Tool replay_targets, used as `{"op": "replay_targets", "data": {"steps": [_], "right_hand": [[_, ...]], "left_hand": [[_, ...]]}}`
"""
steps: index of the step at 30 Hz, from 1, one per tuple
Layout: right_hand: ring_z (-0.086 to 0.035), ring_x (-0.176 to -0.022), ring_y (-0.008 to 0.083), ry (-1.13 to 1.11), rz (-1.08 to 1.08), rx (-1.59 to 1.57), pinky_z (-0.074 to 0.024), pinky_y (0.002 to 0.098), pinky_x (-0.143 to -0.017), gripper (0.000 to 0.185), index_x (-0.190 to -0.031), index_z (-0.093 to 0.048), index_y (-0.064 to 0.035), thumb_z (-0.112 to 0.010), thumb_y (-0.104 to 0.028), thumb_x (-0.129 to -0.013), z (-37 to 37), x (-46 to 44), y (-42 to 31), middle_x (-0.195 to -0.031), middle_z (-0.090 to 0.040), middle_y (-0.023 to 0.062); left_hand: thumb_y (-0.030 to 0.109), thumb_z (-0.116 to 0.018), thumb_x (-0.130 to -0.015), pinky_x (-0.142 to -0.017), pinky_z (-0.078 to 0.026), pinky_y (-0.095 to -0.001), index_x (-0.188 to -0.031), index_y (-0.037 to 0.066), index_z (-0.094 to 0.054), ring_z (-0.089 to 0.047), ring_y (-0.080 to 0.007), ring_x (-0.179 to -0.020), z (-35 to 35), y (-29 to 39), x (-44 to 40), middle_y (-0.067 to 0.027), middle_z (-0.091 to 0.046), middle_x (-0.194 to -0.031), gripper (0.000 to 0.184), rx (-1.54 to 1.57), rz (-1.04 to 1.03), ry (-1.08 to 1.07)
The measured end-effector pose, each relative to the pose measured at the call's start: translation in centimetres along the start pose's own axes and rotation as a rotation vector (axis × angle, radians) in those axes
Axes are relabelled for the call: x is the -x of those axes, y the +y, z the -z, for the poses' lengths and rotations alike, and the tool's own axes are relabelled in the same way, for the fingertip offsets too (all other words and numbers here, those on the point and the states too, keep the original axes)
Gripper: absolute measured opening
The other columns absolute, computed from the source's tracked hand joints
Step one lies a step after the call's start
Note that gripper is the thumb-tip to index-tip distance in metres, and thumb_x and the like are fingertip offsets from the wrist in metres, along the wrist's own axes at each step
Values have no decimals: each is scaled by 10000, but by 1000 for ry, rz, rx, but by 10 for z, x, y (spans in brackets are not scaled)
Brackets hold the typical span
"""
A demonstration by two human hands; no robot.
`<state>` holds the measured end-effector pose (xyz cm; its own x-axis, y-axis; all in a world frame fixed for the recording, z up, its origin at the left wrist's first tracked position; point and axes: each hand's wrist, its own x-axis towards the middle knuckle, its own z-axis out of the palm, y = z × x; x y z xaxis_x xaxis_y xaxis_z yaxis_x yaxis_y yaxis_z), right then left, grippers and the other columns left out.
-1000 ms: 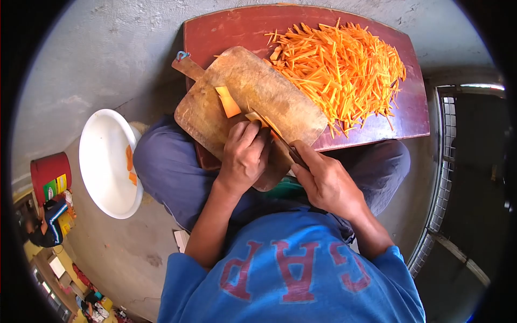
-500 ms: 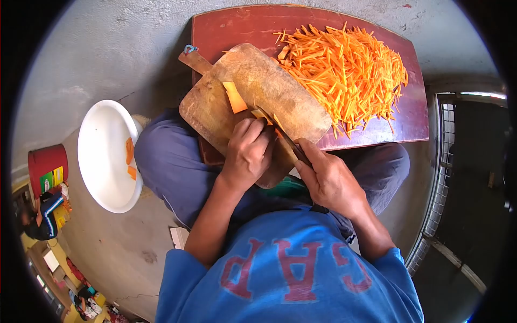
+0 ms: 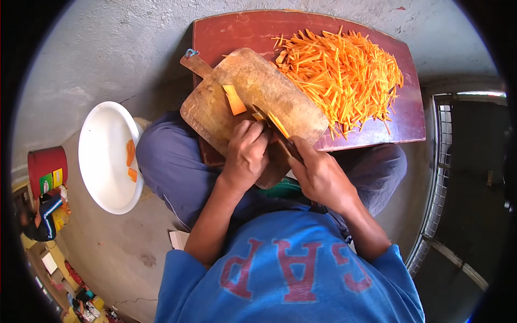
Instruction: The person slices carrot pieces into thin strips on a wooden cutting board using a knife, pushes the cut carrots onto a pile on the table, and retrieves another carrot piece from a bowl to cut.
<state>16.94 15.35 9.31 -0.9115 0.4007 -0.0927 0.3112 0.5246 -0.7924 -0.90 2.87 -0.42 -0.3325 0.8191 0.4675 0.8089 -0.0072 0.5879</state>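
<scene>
It looks like a plain room used for preparing food, whether household or small business cannot be told: a low dark-red wooden table (image 3: 231, 32) carries a heap of thin orange sticks (image 3: 344, 81) beside a worn brown wooden chopping board (image 3: 258, 81), near a white oval plastic basin (image 3: 105, 161), rough grey plaster wall (image 3: 134, 37) and bare concrete floor (image 3: 118, 242).

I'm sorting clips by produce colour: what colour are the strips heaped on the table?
Orange; the heap of strips shows best in the head view.
</scene>
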Motion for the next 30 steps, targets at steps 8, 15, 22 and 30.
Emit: {"op": "replay_targets", "data": {"steps": [8, 15, 22, 30], "right_hand": [[-723, -958, 593, 11, -25, -11, -576, 621, -794, 348, -1378, -567, 76, -688, -81, -1092, 1, 4, -8, -1029, -733, 370], [-715, -981, 603, 20, -7, -29, -577, 614, -806, 340, -1380, -578, 58, -691, -80, -1089, -15, -12, 10, -1059, -720, 370], [-721, -985, 593, 41, -10, -43, -575, 609, -798, 319, -1352, -592, 66, -690, -83, -1088, -1, 7, -4, -1047, -730, 369], [-722, -986, 590, -17, -22, -34, -571, 621, -803, 292, -1307, -594, 62, -697, -88, -1079, -9, -13, 5, -1003, -720, 360]], "left_hand": [[-42, -701, -840, -961, -560, -520, -1122, -26, -793, -637, -410, -1077, -4, 4, 2, -173, -669, -1126, 297, 14, 44, 74], [-65, -685, -842, -953, -554, -531, -1144, -42, -777, -634, -419, -1083, -6, -1, 1, -186, -668, -1136, 317, 38, 42, 44], [-50, -696, -882, -946, -550, -523, -1101, -34, -782, -632, -424, -1062, -9, 0, 4, -186, -669, -1122, 236, 64, 80, 100], [-48, -707, -887, -978, -544, -533, -1126, -33, -798, -633, -426, -1080, -6, 0, 5, -193, -671, -1130, 256, 64, 85, 58]]}}
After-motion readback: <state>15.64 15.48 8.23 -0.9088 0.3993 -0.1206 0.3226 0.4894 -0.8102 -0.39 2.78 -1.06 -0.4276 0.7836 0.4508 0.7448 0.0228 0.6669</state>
